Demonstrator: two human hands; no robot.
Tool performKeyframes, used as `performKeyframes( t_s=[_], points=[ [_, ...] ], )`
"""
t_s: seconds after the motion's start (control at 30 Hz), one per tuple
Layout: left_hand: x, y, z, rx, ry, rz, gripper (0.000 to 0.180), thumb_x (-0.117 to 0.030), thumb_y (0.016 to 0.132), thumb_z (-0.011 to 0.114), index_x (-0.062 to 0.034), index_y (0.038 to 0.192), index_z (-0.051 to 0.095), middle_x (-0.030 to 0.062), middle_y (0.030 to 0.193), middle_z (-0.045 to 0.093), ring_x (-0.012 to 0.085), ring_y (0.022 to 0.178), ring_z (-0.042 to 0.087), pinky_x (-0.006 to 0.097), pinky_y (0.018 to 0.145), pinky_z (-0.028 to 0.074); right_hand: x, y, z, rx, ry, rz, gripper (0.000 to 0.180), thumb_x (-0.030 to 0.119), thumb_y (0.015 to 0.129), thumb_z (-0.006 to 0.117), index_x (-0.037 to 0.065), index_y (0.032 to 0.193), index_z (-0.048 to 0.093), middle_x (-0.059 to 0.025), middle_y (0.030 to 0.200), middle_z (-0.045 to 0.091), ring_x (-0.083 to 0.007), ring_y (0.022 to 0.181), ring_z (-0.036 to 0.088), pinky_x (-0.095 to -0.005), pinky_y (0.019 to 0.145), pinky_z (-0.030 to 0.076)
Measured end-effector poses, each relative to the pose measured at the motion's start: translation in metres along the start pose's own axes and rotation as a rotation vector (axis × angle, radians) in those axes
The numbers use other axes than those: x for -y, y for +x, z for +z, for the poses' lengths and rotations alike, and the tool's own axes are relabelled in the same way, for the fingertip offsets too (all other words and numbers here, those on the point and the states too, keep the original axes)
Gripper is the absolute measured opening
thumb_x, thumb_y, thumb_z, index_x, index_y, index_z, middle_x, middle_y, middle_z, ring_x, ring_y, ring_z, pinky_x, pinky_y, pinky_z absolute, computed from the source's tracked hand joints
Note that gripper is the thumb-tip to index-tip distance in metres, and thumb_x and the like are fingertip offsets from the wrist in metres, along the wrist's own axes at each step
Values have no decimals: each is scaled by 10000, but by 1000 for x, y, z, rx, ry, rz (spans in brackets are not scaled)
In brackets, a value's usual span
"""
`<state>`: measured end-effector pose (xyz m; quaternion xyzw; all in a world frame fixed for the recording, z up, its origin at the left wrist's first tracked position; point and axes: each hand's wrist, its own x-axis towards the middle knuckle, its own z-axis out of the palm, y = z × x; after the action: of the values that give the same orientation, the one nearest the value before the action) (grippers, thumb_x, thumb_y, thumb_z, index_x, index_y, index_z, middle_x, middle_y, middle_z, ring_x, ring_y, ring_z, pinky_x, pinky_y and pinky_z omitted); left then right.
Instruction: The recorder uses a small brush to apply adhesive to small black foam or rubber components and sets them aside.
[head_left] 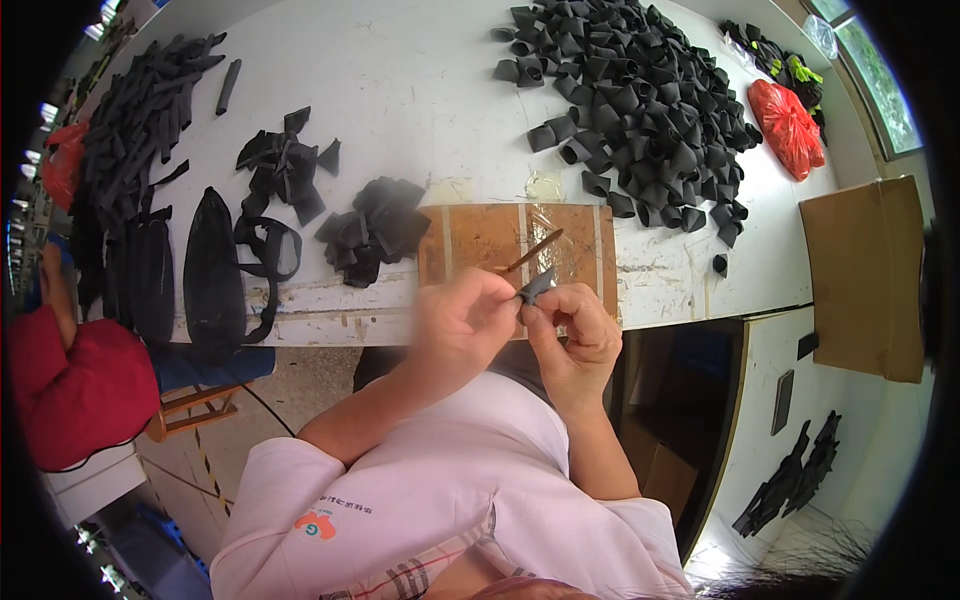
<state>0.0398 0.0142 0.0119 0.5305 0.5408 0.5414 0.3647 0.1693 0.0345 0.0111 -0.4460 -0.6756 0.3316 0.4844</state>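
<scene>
In front of my body, both hands meet over the near edge of an orange-brown board [470,240]. A small dark grey piece of sheet material [539,286] is between my fingertips. My right hand [578,335] pinches it from the right, thumb and fingers closed. My left hand [465,315], partly blurred, has its thumb and fingertips closed at the piece's left side. Beside the left fingertips a thin brown stick [540,247] slants up to the right; whether it is held or lies on the board I cannot tell.
Beyond the board at right is a large heap of black rolled pieces [650,110]. Flat dark pieces [375,230] lie left of the board, with dark strips [140,110] farther left. A cardboard box [865,280] and red bag [788,130] stand right. A person in red [80,390] sits left.
</scene>
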Motion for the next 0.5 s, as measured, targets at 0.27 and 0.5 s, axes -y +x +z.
performKeyframes(
  t_s=[0.27,0.5],
  points=[
    [32,-14,15,-77,198,17,93,16,711,611,-8,731,524,38,571,558,78,481,531,207,452,429,-22,6,-4,-56,-480,-341,167,-56,615,620,18,758,575,-78,663,529,-187,511,520,-273,431,414],
    [98,35,-30,-322,796,3,261,-163,736,631,-5,899,502,139,841,505,266,733,517,354,628,447,-64,96,-49,-434,-208,128,190,73,864,481,-56,985,553,-79,807,608,-98,657,567,-201,532,451]
  ],
)
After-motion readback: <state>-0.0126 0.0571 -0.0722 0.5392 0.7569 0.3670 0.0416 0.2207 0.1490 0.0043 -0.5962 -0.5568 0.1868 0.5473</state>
